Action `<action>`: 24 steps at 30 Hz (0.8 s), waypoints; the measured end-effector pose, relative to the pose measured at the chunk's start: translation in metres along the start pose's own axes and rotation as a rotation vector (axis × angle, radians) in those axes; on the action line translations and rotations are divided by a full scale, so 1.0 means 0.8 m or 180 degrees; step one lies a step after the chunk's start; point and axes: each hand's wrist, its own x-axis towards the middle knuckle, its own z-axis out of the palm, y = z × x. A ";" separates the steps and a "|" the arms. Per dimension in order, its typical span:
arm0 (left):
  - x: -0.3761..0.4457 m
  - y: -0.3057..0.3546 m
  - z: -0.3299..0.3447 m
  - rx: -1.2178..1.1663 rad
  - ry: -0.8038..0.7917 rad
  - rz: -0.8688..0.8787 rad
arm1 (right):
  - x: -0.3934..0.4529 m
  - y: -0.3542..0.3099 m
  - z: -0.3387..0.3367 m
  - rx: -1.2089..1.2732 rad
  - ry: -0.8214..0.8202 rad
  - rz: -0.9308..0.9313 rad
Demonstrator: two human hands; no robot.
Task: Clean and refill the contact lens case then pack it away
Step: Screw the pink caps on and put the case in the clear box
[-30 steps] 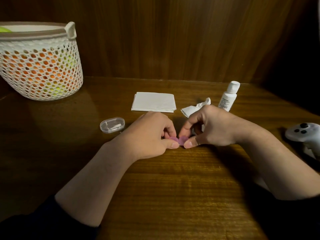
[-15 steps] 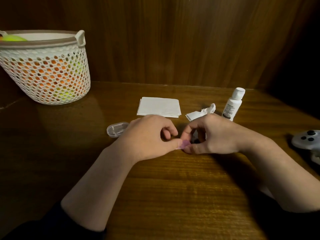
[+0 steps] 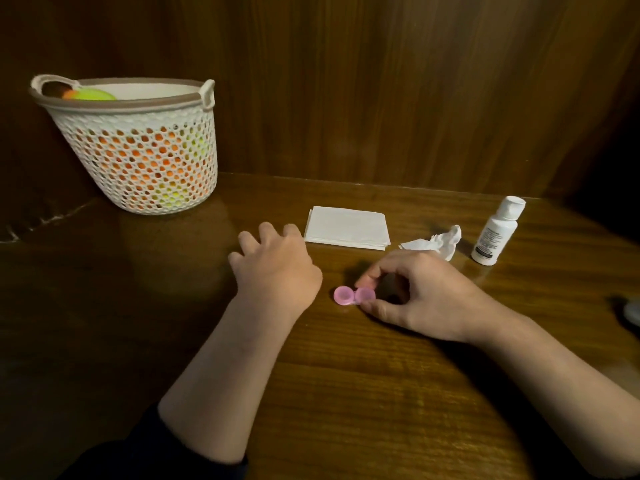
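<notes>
Right hand [image 3: 420, 296]: thumb and forefinger pinch the right cup of the pink lens case [image 3: 354, 295], which lies flat on the table [image 3: 363, 393], both lids on.
Left hand [image 3: 275, 268]: fingers spread and relaxed, palm down, holding nothing, just left of the case and apart from it.
Folded tissues [image 3: 347, 227]: behind the hands.
Crumpled tissue [image 3: 437, 242]: beyond the right hand.
White bottle [image 3: 497, 231]: upright, cap on, right of the crumpled tissue.
Mesh basket [image 3: 136, 147]: far left, orange and green items inside.
</notes>
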 end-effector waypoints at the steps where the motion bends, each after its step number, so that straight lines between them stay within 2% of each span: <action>1: -0.001 0.000 0.002 0.0050 -0.0087 -0.0017 | 0.001 0.000 0.001 0.0004 -0.0001 0.0013; 5: 0.000 0.001 0.008 0.0043 -0.0028 0.0067 | 0.002 0.000 0.002 0.0033 -0.0056 0.0106; 8: 0.004 0.003 0.011 -0.0444 0.0180 0.0207 | 0.000 0.000 0.000 0.0013 0.0086 0.0256; 11: 0.003 0.011 0.012 -0.1133 0.0352 0.0539 | 0.000 -0.001 -0.001 0.0129 0.0514 0.0392; 15: -0.002 0.022 0.017 -0.1667 0.0306 0.1203 | -0.003 -0.003 -0.001 0.1094 0.1016 0.0577; 18: -0.004 0.028 0.021 -0.1799 0.0205 0.1618 | -0.005 -0.008 -0.007 0.1966 0.0982 0.0906; 21: -0.005 0.030 0.024 -0.2240 0.0041 0.1711 | -0.004 -0.012 -0.012 0.2346 0.0815 0.1097; 24: -0.005 0.031 0.028 -0.2395 0.0131 0.1690 | -0.003 -0.013 -0.014 0.2788 0.0892 0.1252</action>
